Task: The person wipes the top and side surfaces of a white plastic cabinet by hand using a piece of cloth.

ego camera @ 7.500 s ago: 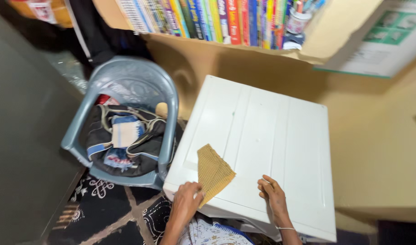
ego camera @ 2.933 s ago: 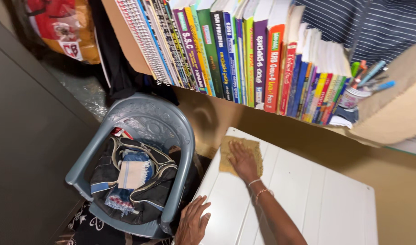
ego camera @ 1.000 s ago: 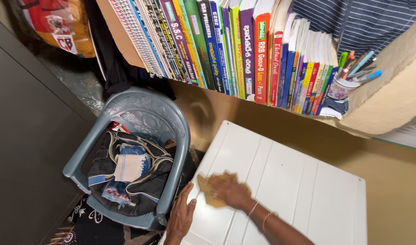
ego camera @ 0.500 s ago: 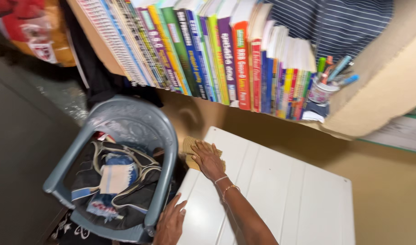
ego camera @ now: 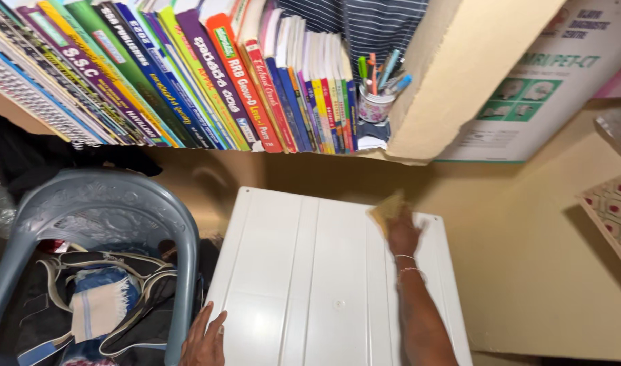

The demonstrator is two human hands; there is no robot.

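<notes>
Wiping step: my right hand presses the yellow-brown woven cloth, partly bunched under the fingers, flat against the far right corner of the ribbed white panel top. My left hand lies open, holding nothing, bracing the near left edge beside the grey plastic chair. I judge the unwiped right strip calls for steady pressure drawn back toward me.

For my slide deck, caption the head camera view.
Right hand presses a yellow cloth on the white table; left hand rests at its edge.
</notes>
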